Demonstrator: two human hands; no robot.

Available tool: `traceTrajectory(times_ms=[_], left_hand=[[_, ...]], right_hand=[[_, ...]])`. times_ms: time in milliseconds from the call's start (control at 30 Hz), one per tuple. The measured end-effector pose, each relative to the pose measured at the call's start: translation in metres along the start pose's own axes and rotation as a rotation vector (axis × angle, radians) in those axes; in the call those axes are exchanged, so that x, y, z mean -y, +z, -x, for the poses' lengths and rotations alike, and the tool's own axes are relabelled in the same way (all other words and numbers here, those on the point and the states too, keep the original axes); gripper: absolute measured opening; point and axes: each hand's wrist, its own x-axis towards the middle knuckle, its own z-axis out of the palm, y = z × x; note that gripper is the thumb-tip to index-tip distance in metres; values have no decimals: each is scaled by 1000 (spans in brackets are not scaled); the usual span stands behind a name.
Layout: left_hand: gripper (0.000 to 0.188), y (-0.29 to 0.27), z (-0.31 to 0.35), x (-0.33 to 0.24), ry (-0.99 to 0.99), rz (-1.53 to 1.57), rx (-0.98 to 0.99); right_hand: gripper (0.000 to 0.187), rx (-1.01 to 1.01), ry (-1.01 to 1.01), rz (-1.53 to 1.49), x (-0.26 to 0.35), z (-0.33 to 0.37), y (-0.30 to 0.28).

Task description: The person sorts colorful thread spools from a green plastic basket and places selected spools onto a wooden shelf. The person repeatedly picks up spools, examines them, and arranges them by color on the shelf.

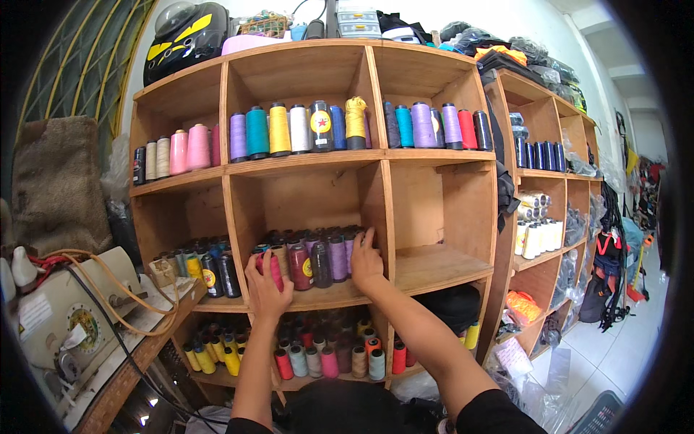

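Left hand [269,292], fingers half-curled, clasps a crimson thread spool [275,272].

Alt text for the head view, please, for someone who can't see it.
A person's left hand and right hand reach into a middle compartment of a wooden shelf, at opposite ends of a row of thread spools; the left is on a crimson spool. More colourful spools stand above and below.

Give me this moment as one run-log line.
left hand: around red spool | right hand: at row's right end, beside purple spools | place: middle compartment, wooden shelf
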Motion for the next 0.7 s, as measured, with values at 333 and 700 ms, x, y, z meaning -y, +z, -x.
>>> traceTrajectory(times_ms=[333, 700], left_hand=[[80, -11, -2, 3, 45, 49, 15], [84, 1, 4, 0, -15, 42, -87]], right_hand=[[61, 31, -120, 453, 11, 5, -6], [60, -63, -195, 565, -13, -4, 19]])
